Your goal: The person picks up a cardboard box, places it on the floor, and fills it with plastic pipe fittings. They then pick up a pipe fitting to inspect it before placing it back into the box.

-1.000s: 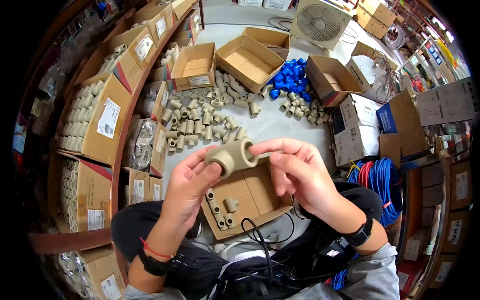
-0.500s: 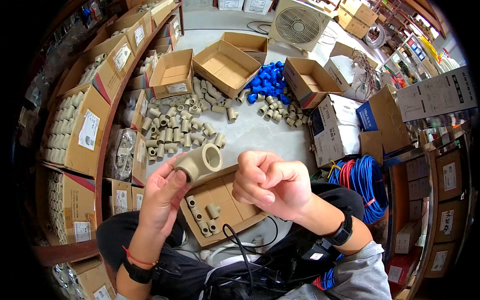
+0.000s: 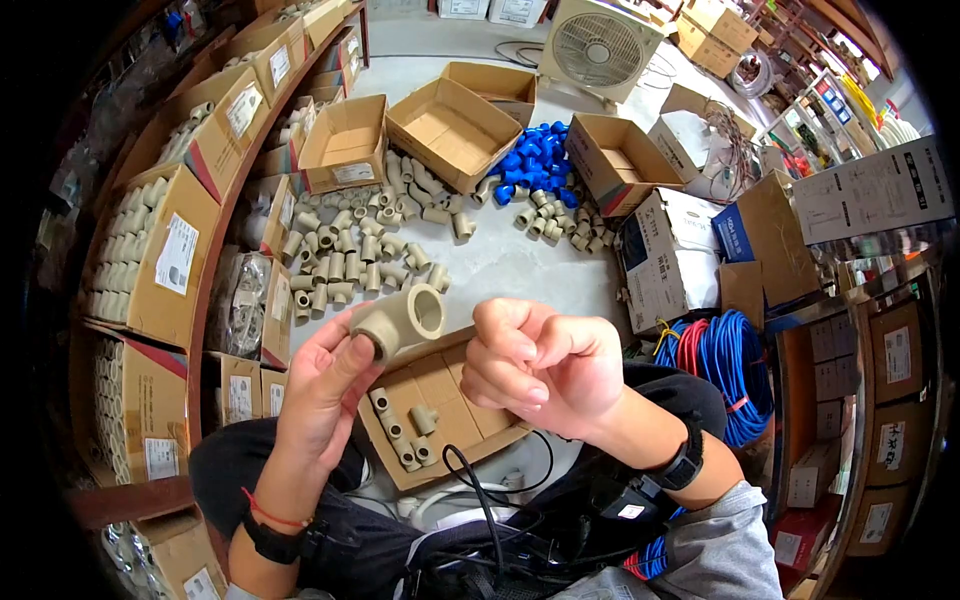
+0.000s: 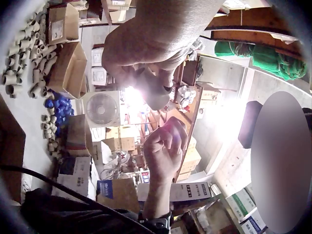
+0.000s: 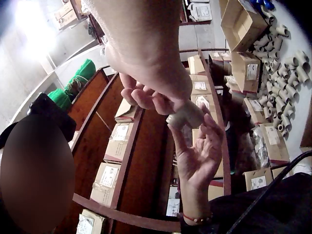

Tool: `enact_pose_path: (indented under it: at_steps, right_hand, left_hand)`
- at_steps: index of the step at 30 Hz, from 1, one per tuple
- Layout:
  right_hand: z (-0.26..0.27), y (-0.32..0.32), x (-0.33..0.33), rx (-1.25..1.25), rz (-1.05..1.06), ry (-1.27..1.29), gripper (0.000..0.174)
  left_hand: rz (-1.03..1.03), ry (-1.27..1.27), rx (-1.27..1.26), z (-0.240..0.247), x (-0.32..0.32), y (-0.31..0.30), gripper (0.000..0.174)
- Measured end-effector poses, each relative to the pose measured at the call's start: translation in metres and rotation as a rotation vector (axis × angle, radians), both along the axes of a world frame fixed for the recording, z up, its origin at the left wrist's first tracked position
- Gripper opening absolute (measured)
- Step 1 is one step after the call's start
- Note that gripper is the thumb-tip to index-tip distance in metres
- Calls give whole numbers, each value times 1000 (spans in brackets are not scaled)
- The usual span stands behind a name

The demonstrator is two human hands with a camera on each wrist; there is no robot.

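At eleven o'clock from the carton (image 3: 485, 397), the left hand (image 3: 322, 385) gripped a beige pipe fitting (image 3: 398, 322) between thumb and fingers; at the fitting's three o'clock, apart, the right hand (image 3: 550, 362) was curled narrowly inward.

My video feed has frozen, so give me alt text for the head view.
A person's left hand holds a beige pipe fitting, with the right hand curled beside it, nothing visible in its grip. Below is an open cardboard box with more fittings inside; beyond, beige fittings and blue fittings lie loose on the floor near other open boxes.
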State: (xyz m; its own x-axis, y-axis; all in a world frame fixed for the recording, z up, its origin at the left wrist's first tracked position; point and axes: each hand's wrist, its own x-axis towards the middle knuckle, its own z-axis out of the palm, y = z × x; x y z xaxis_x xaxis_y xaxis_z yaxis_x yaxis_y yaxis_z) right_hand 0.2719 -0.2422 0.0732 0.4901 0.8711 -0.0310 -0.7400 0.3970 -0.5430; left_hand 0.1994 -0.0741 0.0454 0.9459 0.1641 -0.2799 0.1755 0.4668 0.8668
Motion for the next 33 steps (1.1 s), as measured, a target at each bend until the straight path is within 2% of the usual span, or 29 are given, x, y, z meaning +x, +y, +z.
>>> enact_pose_path:
  at_steps: [3,5,8,9,13,16,21,24,25,28,29,32,33]
  right_hand:
    - [-2,1,1,-105,-36,13,3]
    - [-5,0,3,-232,-63,37,2]
    - [-4,4,1,-521,-224,-182,13]
    - [-7,6,0,-567,-256,-291,25]
    - [-25,18,-4,-626,-376,-774,40]
    - [-30,24,-6,-639,-367,-829,43]
    - [-34,34,-6,-748,-524,-1510,37]
    - [-45,37,-6,-804,-483,-1704,35]
    - [-48,39,-4,-766,-506,-1708,31]
    - [-57,43,0,-711,-511,-1689,30]
    - [-62,45,3,-745,-468,-1707,29]
    - [-85,50,9,-744,-138,-1512,27]
    - [-100,53,12,-733,2,-1445,26]
  left_hand:
    - [-21,6,16,-3,1,2,59]
    - [-22,6,-69,-3,1,2,52]
    - [-15,13,-131,-9,4,4,48]
    - [-9,19,-142,-12,5,5,48]
    - [-21,-11,-137,-20,5,2,45]
    - [-52,-17,-164,-24,6,2,42]
    - [-68,60,-174,-31,4,3,36]
    - [-62,136,-136,-38,2,1,35]
    - [-57,165,-123,-40,1,0,35]
    - [-113,219,-70,-41,0,5,64]
    - [9,255,71,-39,-2,0,70]
    - [241,245,173,-34,3,11,63]
    - [171,153,150,-36,4,24,58]
